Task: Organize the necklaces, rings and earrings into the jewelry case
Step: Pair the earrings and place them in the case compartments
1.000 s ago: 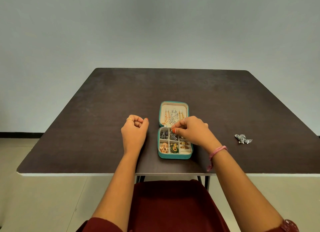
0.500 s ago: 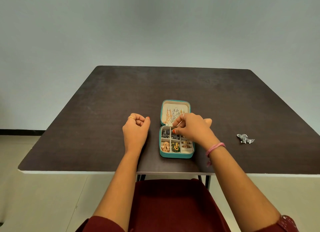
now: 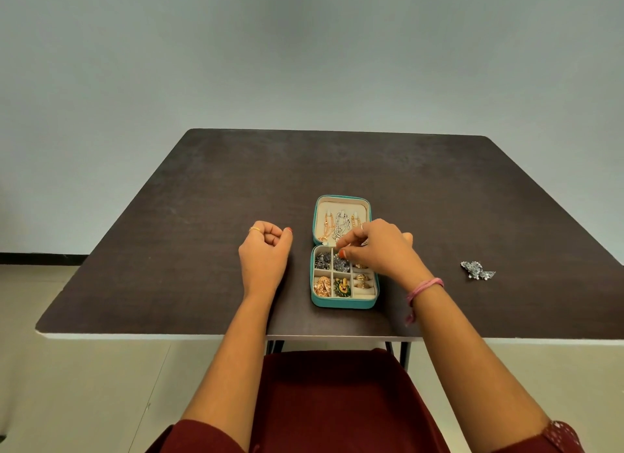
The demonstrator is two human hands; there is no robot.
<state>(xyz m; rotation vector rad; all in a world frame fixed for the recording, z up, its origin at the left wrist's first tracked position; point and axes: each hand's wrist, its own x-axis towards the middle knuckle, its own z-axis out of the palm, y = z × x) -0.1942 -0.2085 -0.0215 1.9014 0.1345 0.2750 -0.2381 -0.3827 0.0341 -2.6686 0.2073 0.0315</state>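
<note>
A pale grey wall stands behind a dark brown surface [image 3: 236, 199] with a light front edge. The right hand [image 3: 380, 250] hovers over the far part of the case [image 3: 344, 302], its grip narrow: thumb and forefinger meet at a small silvery piece above the middle compartment of the far row, though whether they truly pinch it is too small to tell. A pink thread band [image 3: 423, 289] circles that wrist. The case is teal, lies open and flat, its long axis running away from the person, with the lid [image 3: 341, 204] at the far end and the tray at the near end. Chains [image 3: 337, 224], gold and silver, lie lengthwise in the lid. The tray's compartments hold dark silver pieces, gold earrings [image 3: 322, 285], a green-and-gold one [image 3: 341, 286] and gold rings [image 3: 363, 281]. The left hand [image 3: 265, 256] rests on the surface just left of the case, fingers curled into a loose fist holding nothing, a gold ring on one finger. Well to the right lies a silver ornament [image 3: 476, 269].
</note>
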